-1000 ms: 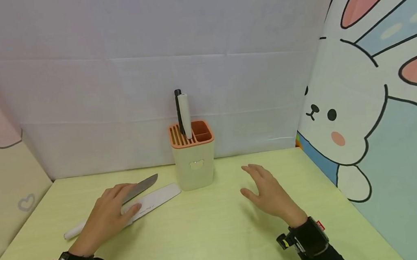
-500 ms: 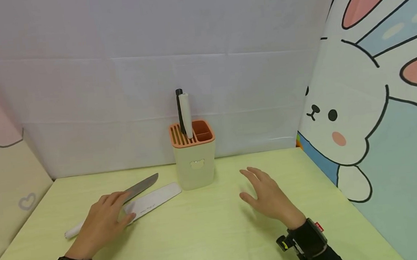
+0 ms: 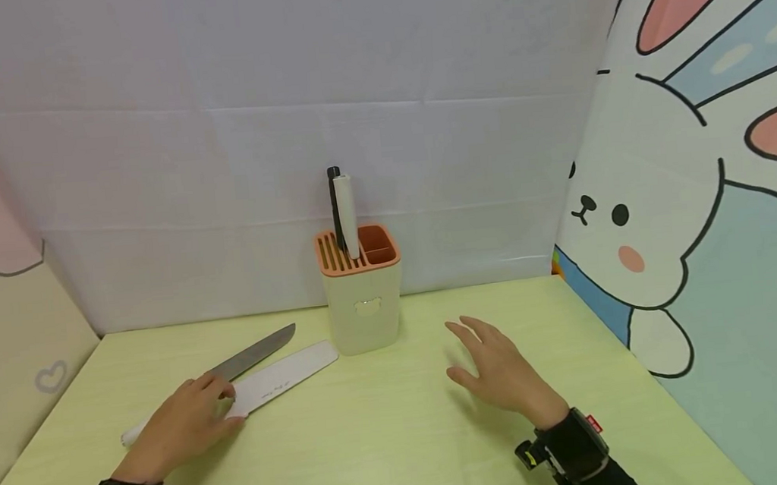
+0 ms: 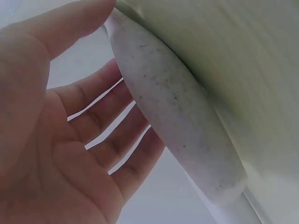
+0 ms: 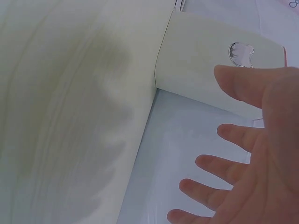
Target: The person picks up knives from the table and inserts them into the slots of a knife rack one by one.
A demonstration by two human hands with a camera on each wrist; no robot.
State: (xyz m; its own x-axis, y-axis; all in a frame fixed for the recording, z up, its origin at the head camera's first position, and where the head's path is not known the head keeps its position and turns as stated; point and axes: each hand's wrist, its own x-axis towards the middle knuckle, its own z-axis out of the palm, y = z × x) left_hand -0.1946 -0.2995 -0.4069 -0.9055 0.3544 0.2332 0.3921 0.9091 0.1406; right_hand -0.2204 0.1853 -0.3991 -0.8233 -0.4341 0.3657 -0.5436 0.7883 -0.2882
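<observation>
Two knives lie side by side at the table's left: a kitchen knife (image 3: 256, 353) with a pointed grey blade behind, and a broad-bladed knife (image 3: 289, 374) with a whitish blade in front. My left hand (image 3: 180, 426) is over their handle ends, partly hiding them. In the left wrist view, a speckled white handle (image 4: 173, 102) passes by its spread, slightly bent fingers, and the thumb tip is near the handle's narrow end; contact is unclear. My right hand (image 3: 505, 374) holds nothing, fingers apart above the table, to the right of a knife block (image 3: 366, 320).
The cream knife block has an orange slotted top. A black handle (image 3: 336, 208) and a white handle (image 3: 346, 215) rise from its slots. Behind the pale yellow-green table (image 3: 377, 441) hangs a white sheet (image 3: 218, 172). A rabbit-printed panel (image 3: 670, 251) borders the right.
My left hand has drawn back leftward along the knives, uncovering more of both blades, and its index finger bends more. The right hand is nearly still. Knives and block stay put.
</observation>
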